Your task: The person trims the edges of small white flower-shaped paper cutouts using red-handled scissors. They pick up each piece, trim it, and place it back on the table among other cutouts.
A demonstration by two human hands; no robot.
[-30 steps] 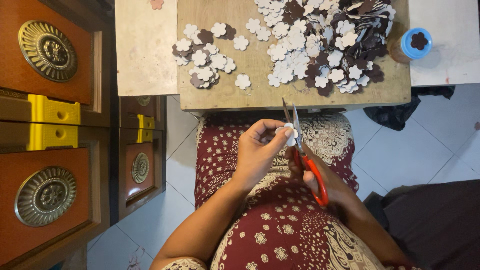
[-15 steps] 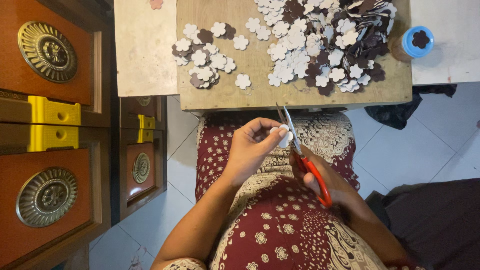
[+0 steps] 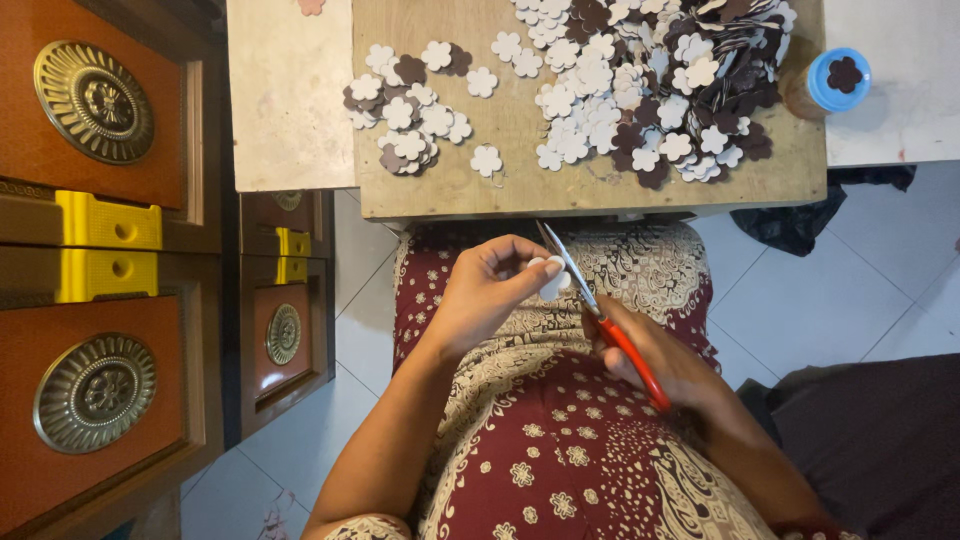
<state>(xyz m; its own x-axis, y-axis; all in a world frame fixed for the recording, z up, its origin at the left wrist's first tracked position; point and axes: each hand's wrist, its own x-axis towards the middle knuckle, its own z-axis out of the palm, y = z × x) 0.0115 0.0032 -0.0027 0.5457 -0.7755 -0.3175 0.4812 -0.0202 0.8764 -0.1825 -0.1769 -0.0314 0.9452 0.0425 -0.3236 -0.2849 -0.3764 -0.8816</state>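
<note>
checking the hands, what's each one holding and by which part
Left hand pinches a white cutout by its edge; right hand holds scissors by the red handles.

Brown bottle (image 3: pixel 812 88), blue cap, table's right edge; no labels.

scissors (image 3: pixel 610 325): we see red handles and grey metal blades
cutout (image 3: pixel 553 277): white, held at our fingertips
flowers (image 3: pixel 640 80): we count white and dark brown ones mixed in the heap
board (image 3: pixel 500 190): light tan wood
slab (image 3: pixel 285 100): pale cream, faintly mottled
lid (image 3: pixel 838 78): light blue, with a dark brown flower on top
skirt (image 3: pixel 560 440): our lap shows maroon cloth with cream blossoms and beige batik bands
cabinet (image 3: pixel 90 260): reddish-brown panels, brass rosettes, yellow blocks
floor (image 3: pixel 800 290): white tiles with thin grey seams
cloth (image 3: pixel 880 440): dark brown
</note>
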